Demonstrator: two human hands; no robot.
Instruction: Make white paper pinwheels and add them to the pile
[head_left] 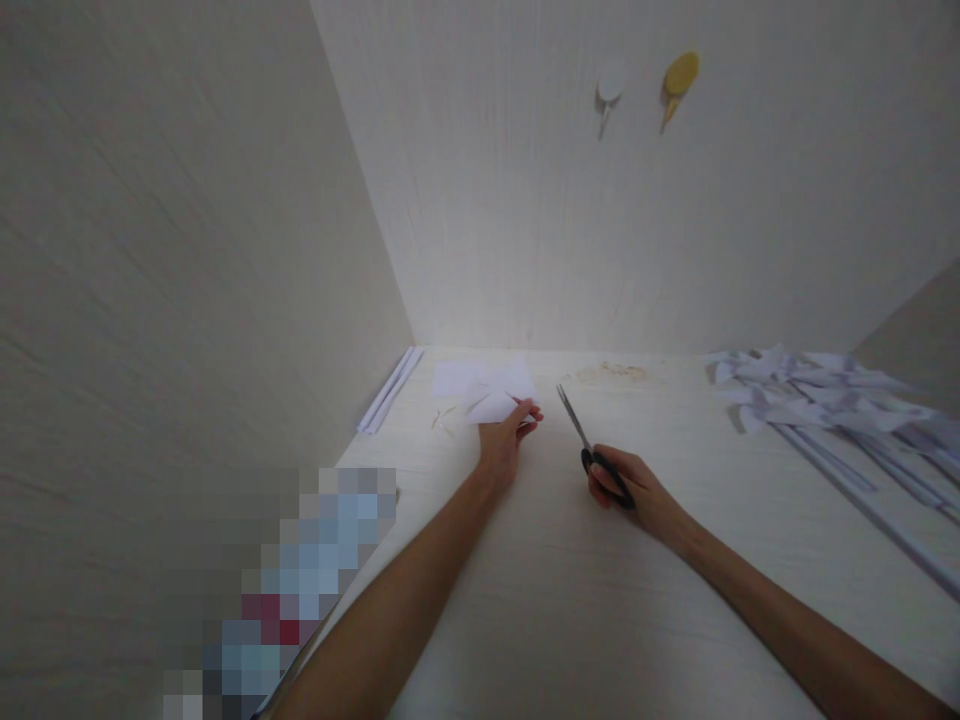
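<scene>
A piece of white paper (493, 406) is pinched between the fingers of my left hand (510, 432), just above the table. Behind it, more white paper sheets (456, 377) lie flat near the wall. My right hand (619, 478) grips a pair of scissors (576, 418) by the black handles. The metal blades point away toward the wall, look nearly closed, and stay apart from the paper.
Folded white paper strips (391, 390) lie at the table's left edge. White paper pinwheel-like pieces on sticks (847, 400) spread along the right. Rubber bands (622, 372) lie near the wall, with more loose bands (444, 418) at left. Two hooks (681, 75) hang on the wall.
</scene>
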